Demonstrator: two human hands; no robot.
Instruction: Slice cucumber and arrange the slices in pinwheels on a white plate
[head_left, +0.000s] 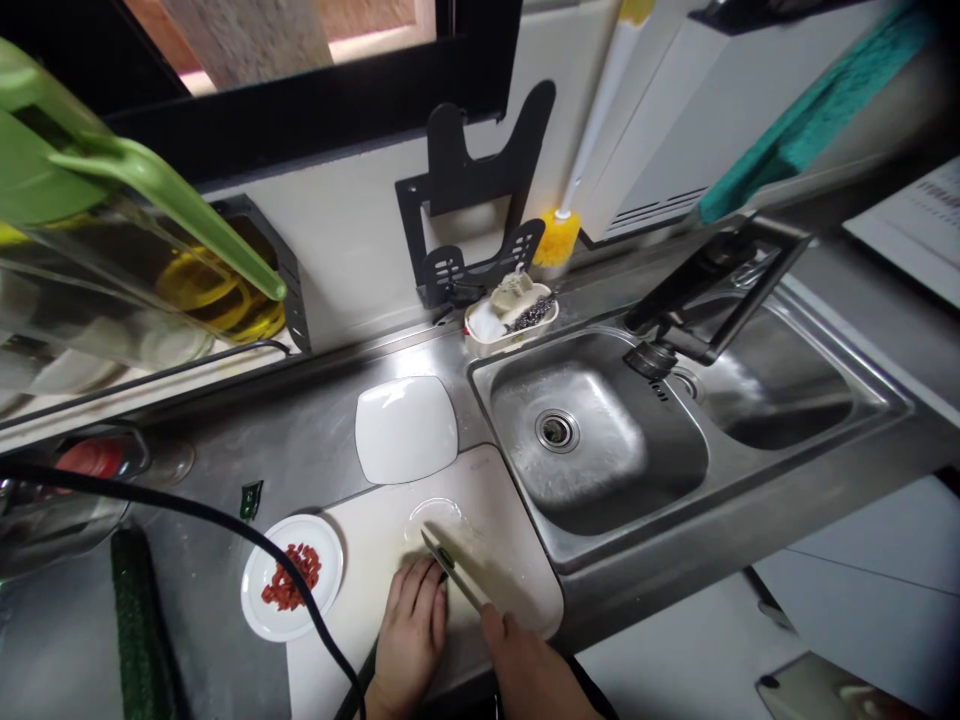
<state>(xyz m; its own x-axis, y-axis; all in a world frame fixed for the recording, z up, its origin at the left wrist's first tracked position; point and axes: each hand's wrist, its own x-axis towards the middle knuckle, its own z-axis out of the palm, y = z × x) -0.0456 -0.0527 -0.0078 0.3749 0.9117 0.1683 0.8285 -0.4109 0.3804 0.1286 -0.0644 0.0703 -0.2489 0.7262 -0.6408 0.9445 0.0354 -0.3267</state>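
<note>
On the pale cutting board [517, 540], my left hand [411, 630] is closed over a dark green cucumber [366, 680]. Most of it lies hidden under my palm; one end shows by my fingertips, the rest behind my wrist. My right hand [529, 665] grips a knife [457, 578], its blade against the cucumber's end close to my left fingers. A wet ring mark lies beyond the blade. Left of the board, a round white plate [255, 600] bears small chopped red pieces [302, 568]. A square white plate [405, 430] touches the board's far edge.
A double steel sink [600, 440] with a black faucet [675, 330] lies to the right. Another cucumber [139, 620] and a small green piece [251, 498] rest at left. A black cable [187, 508] crosses the near left. Behind stand a scrubber tray [495, 345] and an oil jug [217, 290].
</note>
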